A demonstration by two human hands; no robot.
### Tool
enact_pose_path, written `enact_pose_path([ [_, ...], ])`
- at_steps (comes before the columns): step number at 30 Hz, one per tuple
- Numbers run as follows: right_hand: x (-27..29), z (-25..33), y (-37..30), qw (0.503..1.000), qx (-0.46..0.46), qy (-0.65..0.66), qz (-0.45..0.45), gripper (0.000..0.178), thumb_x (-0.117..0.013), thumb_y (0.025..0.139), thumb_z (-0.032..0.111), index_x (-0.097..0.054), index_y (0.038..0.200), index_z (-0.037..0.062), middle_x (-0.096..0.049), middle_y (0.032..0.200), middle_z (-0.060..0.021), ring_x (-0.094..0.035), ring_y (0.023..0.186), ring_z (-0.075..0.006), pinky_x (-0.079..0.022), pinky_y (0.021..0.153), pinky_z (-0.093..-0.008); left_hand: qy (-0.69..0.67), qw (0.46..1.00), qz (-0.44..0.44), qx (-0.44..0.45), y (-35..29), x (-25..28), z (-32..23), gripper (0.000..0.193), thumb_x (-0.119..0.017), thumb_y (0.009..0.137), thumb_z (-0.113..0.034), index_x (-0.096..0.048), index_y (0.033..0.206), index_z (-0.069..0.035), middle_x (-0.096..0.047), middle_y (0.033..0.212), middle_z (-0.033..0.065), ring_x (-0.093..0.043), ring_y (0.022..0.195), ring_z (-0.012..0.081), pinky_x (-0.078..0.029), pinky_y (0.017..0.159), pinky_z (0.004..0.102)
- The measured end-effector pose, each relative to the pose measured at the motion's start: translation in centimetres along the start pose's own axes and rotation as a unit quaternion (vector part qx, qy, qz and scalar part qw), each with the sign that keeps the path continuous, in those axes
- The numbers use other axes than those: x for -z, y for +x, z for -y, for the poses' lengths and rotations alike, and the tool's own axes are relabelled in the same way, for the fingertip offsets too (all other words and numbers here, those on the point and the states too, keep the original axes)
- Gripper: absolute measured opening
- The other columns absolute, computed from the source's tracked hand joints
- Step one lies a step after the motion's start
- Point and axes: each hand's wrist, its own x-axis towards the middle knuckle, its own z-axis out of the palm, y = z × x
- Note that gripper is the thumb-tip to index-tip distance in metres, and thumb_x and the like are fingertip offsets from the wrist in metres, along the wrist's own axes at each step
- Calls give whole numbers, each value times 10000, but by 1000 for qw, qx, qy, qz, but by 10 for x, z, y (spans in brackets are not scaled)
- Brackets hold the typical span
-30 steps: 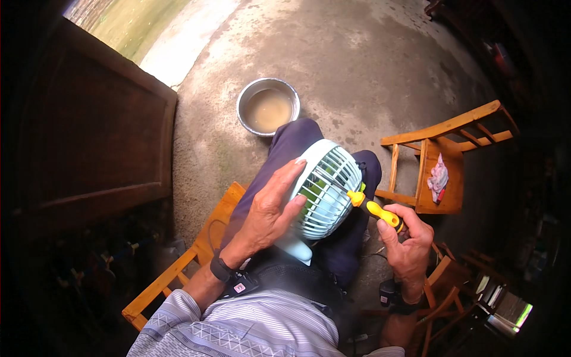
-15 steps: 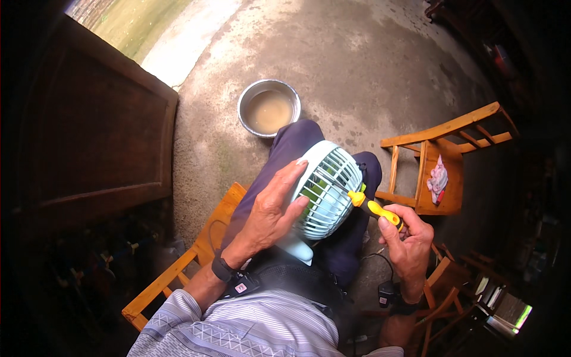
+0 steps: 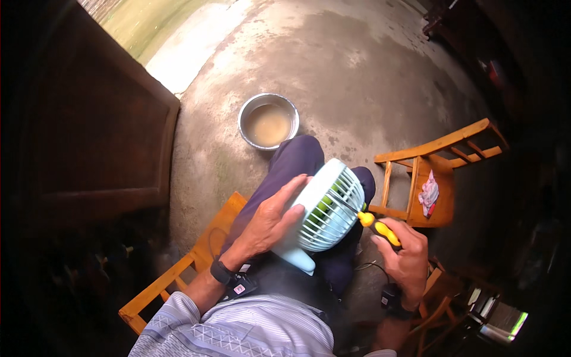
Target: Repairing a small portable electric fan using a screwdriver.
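The left hand (image 3: 273, 220) lies spread along the left rim of the light blue fan (image 3: 339, 224), pressing more than wrapping, so a push from the right could rock the fan out of it. Ahead, on the floor (image 3: 357, 89), a metal basin (image 3: 256, 106) of cloudy water stands close to the left knee (image 3: 301, 150); a knock from that knee could slop it, and a fan sliding off the knee edge of the lap could drop in or near it. The fan sits tilted on the lap, soft and uneven support that could let it roll. Behind its slats are green blades (image 3: 324, 209), which a slipping tip could nick. The screwdriver (image 3: 385, 233) slants to the grille; whether its tip seats on anything I cannot tell, and a poor seat or skewed angle could make it skid towards the left fingers. The right hand (image 3: 407, 253) grips its yellow-and-black handle; too much force there could crack a thin slat.
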Motion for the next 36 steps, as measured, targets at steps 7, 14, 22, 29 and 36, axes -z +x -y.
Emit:
enact_pose_path([
  [7,-16,-13,-19,999,-24,-3,-24,318,-822,828,11,-706,1118,-44,-725,979,-202,-726,870,-366,-556,791,-385,61,994,47,-81,4,7,9,565,-633,1051,-183,-465,1548,27,-524,1547,234,-491,1463,369,-383,1219,431],
  [14,-14,-57,-63,954,-128,255,-97,269,-737,884,-4,-677,1143,-45,-702,929,-102,-685,807,-187,-539,756,-302,67,990,82,-97,-3,3,6,680,-697,1017,-250,-439,1586,18,-449,1621,235,-431,1511,373,-329,1250,466],
  [22,-38,-11,-18,951,-180,226,-106,316,-821,907,120,-648,1105,-54,-695,887,-54,-629,815,-86,-514,718,-267,122,953,191,-200,-9,-36,-31,744,-747,977,-270,-419,1571,34,-378,1635,279,-353,1531,467,-309,1255,540],
  [29,-39,-52,-36,964,-174,92,-181,497,-904,877,203,-648,1171,-106,-736,943,-162,-677,813,-161,-558,730,-324,196,910,273,-241,-15,-81,-43,776,-738,938,-219,-397,1513,175,-378,1613,315,-339,1522,484,-292,1254,559],
  [36,-39,-58,-40,918,-279,255,-123,444,-860,914,223,-685,1157,-105,-689,847,-48,-595,669,-55,-466,538,-231,184,909,280,-250,-11,-64,-39,704,-756,927,-177,-464,1514,79,-467,1571,277,-449,1467,448,-393,1206,516],
])
